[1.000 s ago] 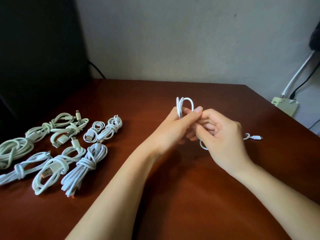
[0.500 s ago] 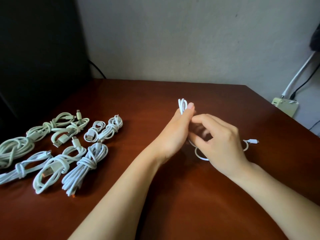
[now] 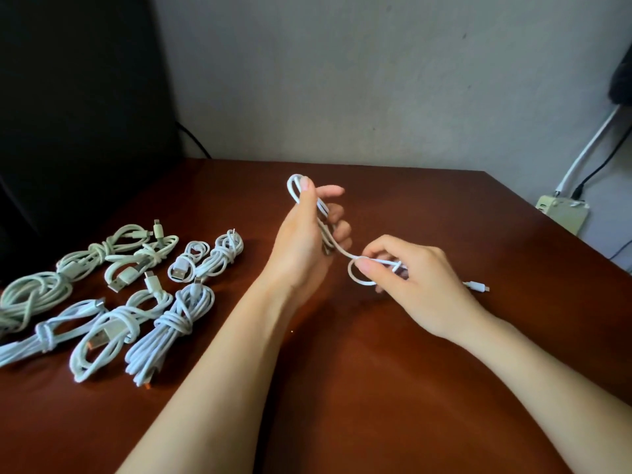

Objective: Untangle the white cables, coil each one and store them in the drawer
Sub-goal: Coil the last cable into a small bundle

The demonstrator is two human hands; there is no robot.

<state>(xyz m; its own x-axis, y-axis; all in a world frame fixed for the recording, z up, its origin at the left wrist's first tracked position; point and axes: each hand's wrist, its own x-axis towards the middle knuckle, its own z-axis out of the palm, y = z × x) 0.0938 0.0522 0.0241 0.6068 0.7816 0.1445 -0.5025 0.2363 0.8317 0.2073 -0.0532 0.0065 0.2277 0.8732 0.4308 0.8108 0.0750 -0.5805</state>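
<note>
White cable (image 3: pixel 342 253), head view: the last loose one, partly coiled. Folded strands stand upright in the left hand (image 3: pixel 301 241), whose thumb and fingers curl round them, with the top loop rising above the thumb. The long axis of the bunch runs near vertical. From the base of the left hand the tail runs down and right into a small loop pinched by the right hand (image 3: pixel 419 277). The micro-USB plug (image 3: pixel 477 287) lies on the wooden table (image 3: pixel 376 388) beyond that hand, pointing right. About eight tied bundles (image 3: pixel 171 319) lie well left of the left hand, apparently finished. Judged left to do: wrap and tie this one, then store all of them. No drawer is in view.
</note>
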